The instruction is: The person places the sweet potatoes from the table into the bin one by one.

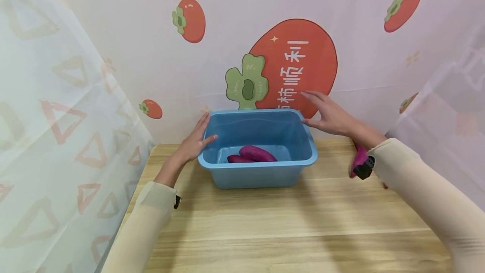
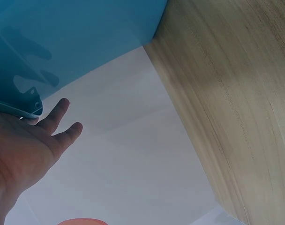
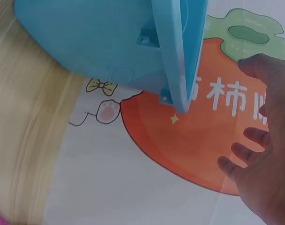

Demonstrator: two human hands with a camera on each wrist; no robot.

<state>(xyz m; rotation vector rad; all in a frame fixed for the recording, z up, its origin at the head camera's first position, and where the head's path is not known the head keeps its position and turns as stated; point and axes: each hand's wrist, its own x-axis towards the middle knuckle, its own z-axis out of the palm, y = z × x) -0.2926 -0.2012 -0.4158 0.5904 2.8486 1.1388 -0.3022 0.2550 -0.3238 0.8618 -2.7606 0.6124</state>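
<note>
A blue plastic basin (image 1: 257, 176) stands at the back of the wooden table, with purple sweet potatoes (image 1: 257, 153) lying on its bottom. My left hand (image 1: 195, 139) is at the basin's left rim, thumb over the edge and fingers along the outside; in the left wrist view the hand (image 2: 27, 150) has its fingers extended beside the rim. Just off the basin's right back corner is my right hand (image 1: 331, 115), fingers spread and holding nothing. The right wrist view shows a gap between that hand (image 3: 269, 154) and the basin's rim (image 3: 173, 56).
Another purple sweet potato (image 1: 358, 161) lies on the table (image 1: 265, 222) at the right, partly hidden by my right forearm. A small dark tip shows beside the right sleeve. White printed cloth (image 1: 132, 20) hangs behind the table and along both sides.
</note>
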